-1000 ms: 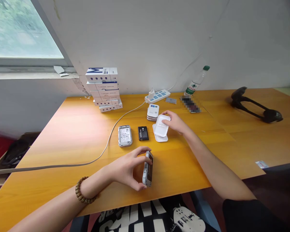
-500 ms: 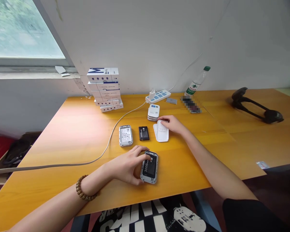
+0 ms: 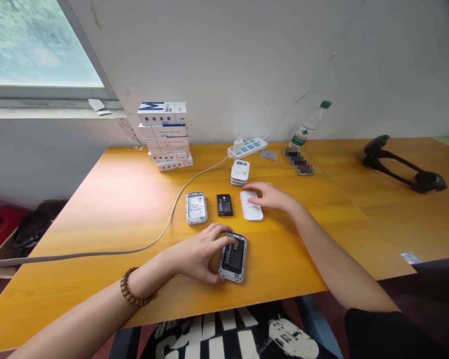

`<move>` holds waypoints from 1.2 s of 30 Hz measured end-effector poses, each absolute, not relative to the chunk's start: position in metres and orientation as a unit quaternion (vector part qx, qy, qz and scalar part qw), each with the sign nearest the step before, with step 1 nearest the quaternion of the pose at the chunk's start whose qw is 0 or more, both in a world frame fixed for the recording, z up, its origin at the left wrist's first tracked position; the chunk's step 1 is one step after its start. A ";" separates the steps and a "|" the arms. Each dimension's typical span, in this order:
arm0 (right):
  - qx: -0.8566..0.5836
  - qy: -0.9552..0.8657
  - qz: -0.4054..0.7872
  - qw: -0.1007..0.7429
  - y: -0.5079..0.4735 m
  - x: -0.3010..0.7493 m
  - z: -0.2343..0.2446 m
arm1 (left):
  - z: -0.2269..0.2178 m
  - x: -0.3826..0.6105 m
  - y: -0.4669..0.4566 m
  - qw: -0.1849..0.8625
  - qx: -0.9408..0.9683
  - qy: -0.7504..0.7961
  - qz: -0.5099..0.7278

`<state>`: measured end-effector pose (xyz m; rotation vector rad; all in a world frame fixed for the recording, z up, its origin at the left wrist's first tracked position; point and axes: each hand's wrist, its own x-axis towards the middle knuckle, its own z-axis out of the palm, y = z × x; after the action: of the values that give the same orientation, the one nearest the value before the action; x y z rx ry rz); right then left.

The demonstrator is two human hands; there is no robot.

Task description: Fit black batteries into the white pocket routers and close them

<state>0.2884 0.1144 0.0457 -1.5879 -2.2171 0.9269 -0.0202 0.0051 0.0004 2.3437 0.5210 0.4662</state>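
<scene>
Just below the black battery [image 3: 224, 205], the left hand [image 3: 196, 255] is clamped around an open pocket router [image 3: 233, 257], fingers over its top. The right hand [image 3: 270, 195] rests flat on a white cover [image 3: 251, 206], right of the battery; a second router [image 3: 196, 208] lies left of it.
</scene>
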 end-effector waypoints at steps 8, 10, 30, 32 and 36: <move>-0.530 -0.793 0.292 0.067 0.104 0.278 0.054 | -0.002 -0.012 0.003 0.320 0.902 0.208 0.200; -0.514 -0.807 0.267 0.116 0.097 0.269 0.057 | -0.005 -0.009 0.003 0.317 0.897 0.222 0.212; -0.404 -0.862 0.303 0.031 0.044 0.220 0.052 | -0.015 -0.003 -0.005 0.296 0.848 0.330 0.290; -0.413 -0.862 0.292 0.023 0.042 0.216 0.048 | -0.015 -0.001 -0.007 0.295 0.851 0.335 0.279; -0.382 -0.874 0.297 0.036 0.037 0.210 0.047 | -0.018 0.000 -0.006 0.295 0.843 0.346 0.287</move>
<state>0.2101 0.0371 0.0474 -1.1745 -2.6844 0.9119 0.0003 -0.0058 -0.0183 2.2435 0.9217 0.7644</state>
